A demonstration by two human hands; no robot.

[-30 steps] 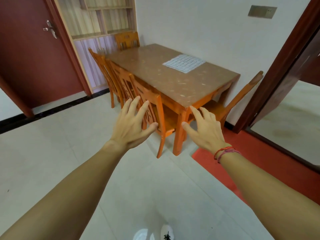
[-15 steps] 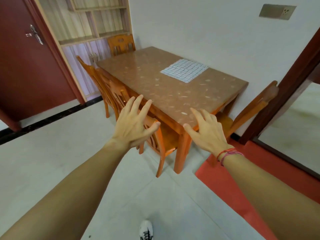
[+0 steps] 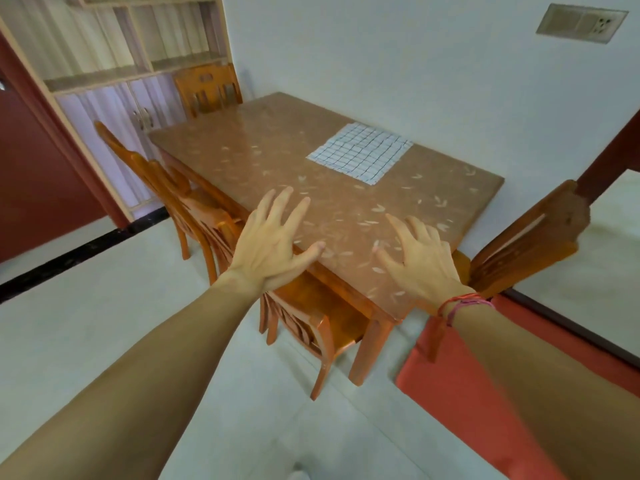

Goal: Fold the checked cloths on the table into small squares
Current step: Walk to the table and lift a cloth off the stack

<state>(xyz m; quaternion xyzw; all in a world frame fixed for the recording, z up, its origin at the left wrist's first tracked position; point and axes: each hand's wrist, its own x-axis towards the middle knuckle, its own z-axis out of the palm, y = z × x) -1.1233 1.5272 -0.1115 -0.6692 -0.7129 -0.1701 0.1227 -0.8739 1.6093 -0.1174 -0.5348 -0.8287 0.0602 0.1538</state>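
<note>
Table (image 3: 242,157): checked cloth (image 3: 360,152) beyond both hands.

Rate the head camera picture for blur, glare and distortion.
Head view: wide-angle bending tilts the shelf unit and stretches the table; light is soft and even, with only a faint sheen on its top and no hard shadows; the checked cloth shows its grid clearly; the left hand and right hand are fairly sharp; the chair at the right edge is smeared.
</note>
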